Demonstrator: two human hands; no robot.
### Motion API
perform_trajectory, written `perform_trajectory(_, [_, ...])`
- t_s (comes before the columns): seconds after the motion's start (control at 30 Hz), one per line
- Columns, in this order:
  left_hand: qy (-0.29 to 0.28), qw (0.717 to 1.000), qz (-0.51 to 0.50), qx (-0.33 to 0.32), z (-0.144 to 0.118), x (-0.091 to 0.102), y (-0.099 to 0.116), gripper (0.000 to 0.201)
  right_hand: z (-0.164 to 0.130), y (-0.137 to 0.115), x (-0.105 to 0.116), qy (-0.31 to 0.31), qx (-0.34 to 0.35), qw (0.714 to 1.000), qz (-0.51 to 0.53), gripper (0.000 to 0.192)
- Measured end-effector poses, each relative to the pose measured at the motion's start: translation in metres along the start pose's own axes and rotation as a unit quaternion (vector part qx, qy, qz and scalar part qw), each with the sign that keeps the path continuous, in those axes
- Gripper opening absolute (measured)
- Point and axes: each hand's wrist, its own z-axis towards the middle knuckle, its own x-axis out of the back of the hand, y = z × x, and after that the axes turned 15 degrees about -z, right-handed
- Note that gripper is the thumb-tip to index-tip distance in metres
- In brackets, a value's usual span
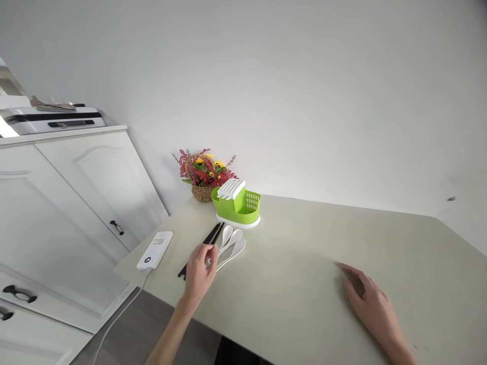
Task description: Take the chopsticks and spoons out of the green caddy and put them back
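Nearest, at lower right, the right hand (371,304) lies flat and empty on the table (304,284). Left of centre, the left hand (200,274) pinches the spoons (233,246) beside black chopsticks (205,247). Beyond stands a green holder (238,205).

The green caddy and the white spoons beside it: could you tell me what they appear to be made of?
The green caddy looks like moulded plastic: uniform bright colour, slotted wall. The white spoons by the left hand look glossy, ceramic or melamine; I cannot tell which.
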Motion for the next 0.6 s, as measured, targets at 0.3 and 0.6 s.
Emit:
perform_trajectory(0.3, [0.008,0.992,0.102,0.074,-0.005,0.053,-0.072,0.029,0.003,0.005,-0.002,-0.020,-0.014,1.000,0.001,0.051])
perform_trajectory(0.6, [-0.101,0.984,0.082,0.125,-0.007,0.058,-0.104,0.043,0.002,0.004,0.000,-0.012,-0.005,1.000,-0.003,0.052])
